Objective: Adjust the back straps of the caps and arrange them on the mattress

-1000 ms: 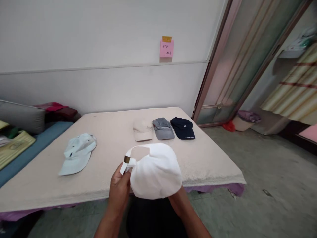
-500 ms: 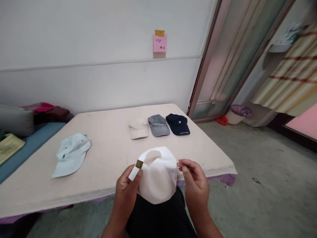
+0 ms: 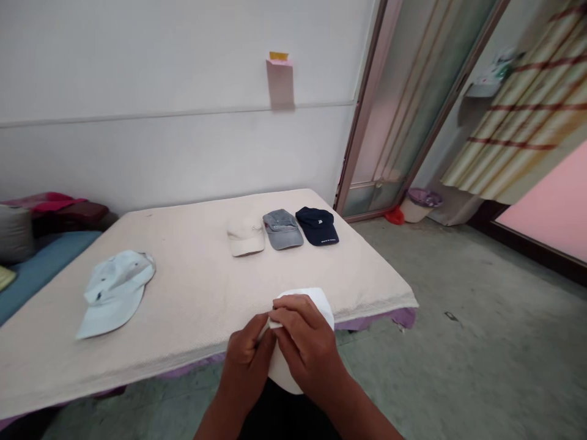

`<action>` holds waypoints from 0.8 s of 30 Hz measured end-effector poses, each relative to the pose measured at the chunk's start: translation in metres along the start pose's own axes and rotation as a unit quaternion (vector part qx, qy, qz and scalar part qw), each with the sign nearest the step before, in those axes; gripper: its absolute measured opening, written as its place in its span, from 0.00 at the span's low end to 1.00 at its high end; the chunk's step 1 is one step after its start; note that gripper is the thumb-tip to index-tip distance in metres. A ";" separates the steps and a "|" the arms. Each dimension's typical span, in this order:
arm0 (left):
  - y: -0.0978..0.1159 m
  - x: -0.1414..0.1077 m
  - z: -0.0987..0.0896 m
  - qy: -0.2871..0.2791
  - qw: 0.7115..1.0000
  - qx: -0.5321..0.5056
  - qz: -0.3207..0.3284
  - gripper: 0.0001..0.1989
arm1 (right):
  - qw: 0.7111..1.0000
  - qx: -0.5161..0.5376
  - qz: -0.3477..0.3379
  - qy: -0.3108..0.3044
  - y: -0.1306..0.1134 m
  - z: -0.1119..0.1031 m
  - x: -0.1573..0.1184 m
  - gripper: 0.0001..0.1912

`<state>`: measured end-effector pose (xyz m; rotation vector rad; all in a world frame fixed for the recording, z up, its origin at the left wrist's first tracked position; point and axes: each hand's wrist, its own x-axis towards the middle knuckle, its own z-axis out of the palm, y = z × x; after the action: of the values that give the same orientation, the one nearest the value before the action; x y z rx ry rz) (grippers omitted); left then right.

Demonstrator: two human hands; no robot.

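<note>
A white cap (image 3: 322,302) is held above my lap, its back strap facing up and much of it hidden behind my fingers. My left hand (image 3: 246,355) is closed around the strap side of the cap. Reaching across from the right, my right hand (image 3: 306,341) pinches the strap (image 3: 274,324) close to the left fingertips. On the bed beyond lie a beige cap (image 3: 246,237), a grey cap (image 3: 282,230) and a navy cap (image 3: 317,226) in a row. Farther left, a pale blue cap (image 3: 114,293) rests with its brim toward me.
The bed (image 3: 192,293) has a cream cover and ends in front of my knees. A pink note (image 3: 279,62) is taped to the wall. Rightward are a sliding door (image 3: 389,104), a waste bin (image 3: 418,206) and a curtain (image 3: 518,122). A pillow (image 3: 13,232) sits at left.
My right hand has moved left from beside the cap onto its strap and closed there. The view has shifted right, and the wall note has flapped up.
</note>
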<state>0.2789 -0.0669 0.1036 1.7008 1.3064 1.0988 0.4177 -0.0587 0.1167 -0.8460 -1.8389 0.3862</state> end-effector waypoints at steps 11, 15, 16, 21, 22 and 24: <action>-0.001 0.005 -0.009 -0.008 0.983 -0.158 -0.092 0.15 | 0.992 0.111 0.066 0.005 0.006 -0.018 0.010 0.08; -0.001 0.007 -0.017 -0.053 0.972 -0.203 -0.110 0.14 | 0.999 0.033 0.042 0.000 0.010 -0.028 0.020 0.11; 0.000 0.008 -0.019 -0.068 0.971 -0.207 -0.104 0.14 | 0.999 0.007 0.034 -0.022 0.012 -0.029 0.024 0.10; 0.003 0.013 -0.024 -0.086 0.961 -0.234 -0.116 0.13 | 0.980 0.008 0.080 -0.183 0.016 -0.024 0.035 0.08; 0.003 0.013 -0.024 -0.084 0.958 -0.243 -0.126 0.12 | 0.977 0.027 0.098 -0.189 0.017 -0.023 0.035 0.09; 0.000 0.013 -0.025 -0.063 0.953 -0.264 -0.137 0.10 | 0.975 0.061 0.132 -0.170 0.021 -0.021 0.035 0.09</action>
<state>0.2575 -0.0534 0.1162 1.1353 1.0125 1.0371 0.4371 -0.0218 0.1362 -0.9873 -1.9928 0.8485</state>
